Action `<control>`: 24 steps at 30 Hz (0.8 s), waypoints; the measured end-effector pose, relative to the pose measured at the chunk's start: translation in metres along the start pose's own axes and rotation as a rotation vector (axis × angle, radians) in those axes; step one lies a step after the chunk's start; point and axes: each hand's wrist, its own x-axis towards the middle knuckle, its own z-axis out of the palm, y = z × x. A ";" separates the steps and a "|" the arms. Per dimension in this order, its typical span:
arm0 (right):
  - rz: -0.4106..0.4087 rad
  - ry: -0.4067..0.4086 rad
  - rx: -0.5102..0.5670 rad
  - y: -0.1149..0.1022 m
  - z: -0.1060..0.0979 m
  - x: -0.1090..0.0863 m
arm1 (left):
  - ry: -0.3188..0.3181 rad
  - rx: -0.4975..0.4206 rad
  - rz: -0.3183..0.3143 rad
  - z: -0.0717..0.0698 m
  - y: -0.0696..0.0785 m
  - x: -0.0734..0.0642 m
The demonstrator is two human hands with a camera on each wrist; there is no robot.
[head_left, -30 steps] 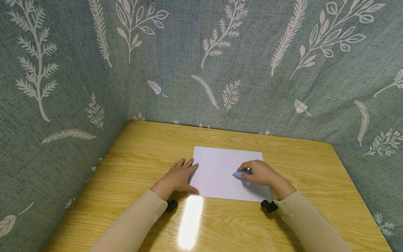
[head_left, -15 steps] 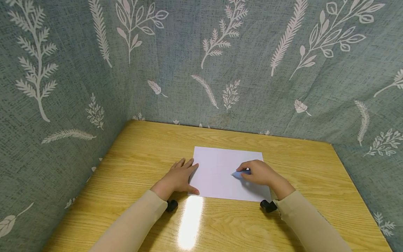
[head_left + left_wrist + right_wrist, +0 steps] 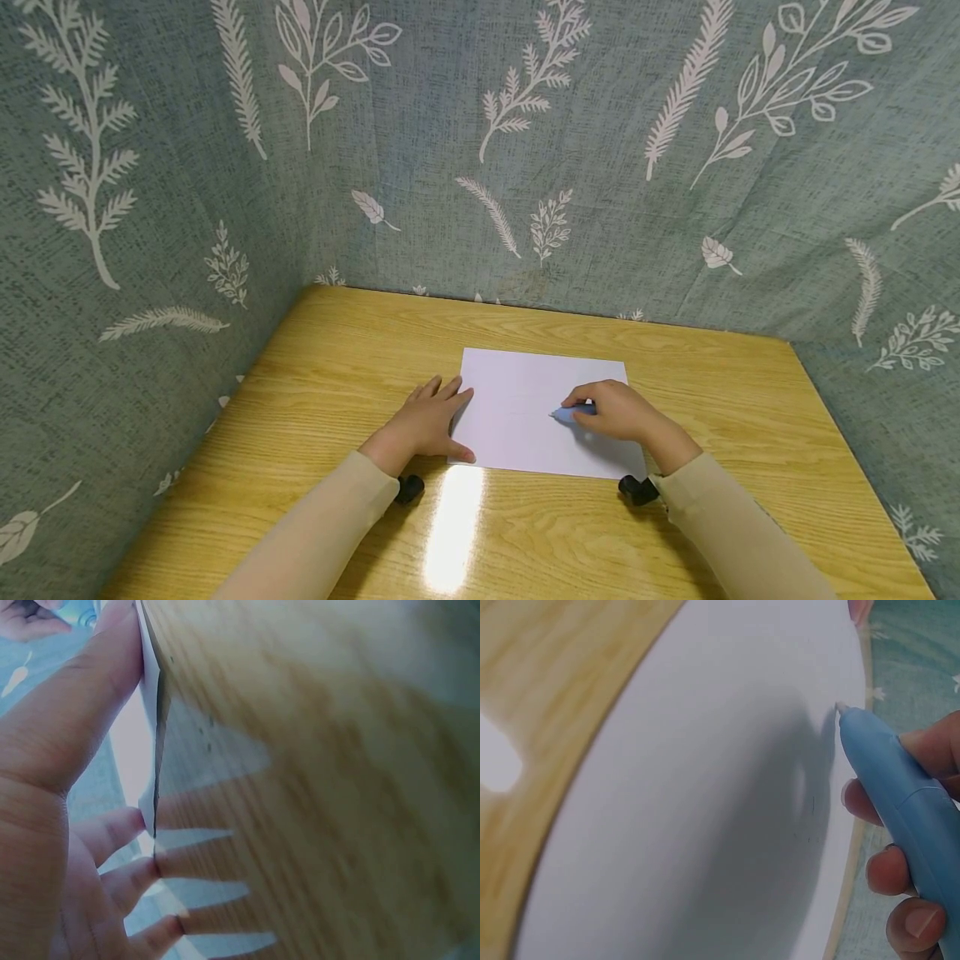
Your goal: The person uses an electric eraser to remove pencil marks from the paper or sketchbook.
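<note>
On the near side of the paper [image 3: 506, 408], two pale sleeves [image 3: 315, 529] stretch over the wooden counter [image 3: 555, 542], with a small black block [image 3: 409, 490] at the left wrist and another at the right. Between the sleeves, a bright patch of glare [image 3: 453, 529] runs toward the viewer from the paper's near edge, close to its left corner.

At the paper's left side, the left hand [image 3: 426, 422] lies open with its fingers spread: the thumb rests on the near left corner, the index fingertip reaches the left edge, and the other fingers extend beyond the paper over the counter.

Over the right part of the paper, the right hand [image 3: 617, 410] grips a blue pen [image 3: 576, 413] between thumb and curled fingers. The pen slants, its tip pointing left near the paper's middle; whether it touches is hard to tell. Its shadow and the hand's fall across the paper.

Past the paper's far edge, more counter runs back to a grey-green cloth [image 3: 420, 125] with white leaves.
</note>
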 end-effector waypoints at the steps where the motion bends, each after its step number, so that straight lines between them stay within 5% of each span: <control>1: -0.001 0.001 -0.002 0.000 0.000 0.000 | -0.002 0.001 -0.001 0.000 0.000 0.000; 24: -0.007 -0.002 -0.010 -0.003 0.000 0.003 | 0.002 0.002 -0.005 -0.001 0.002 -0.001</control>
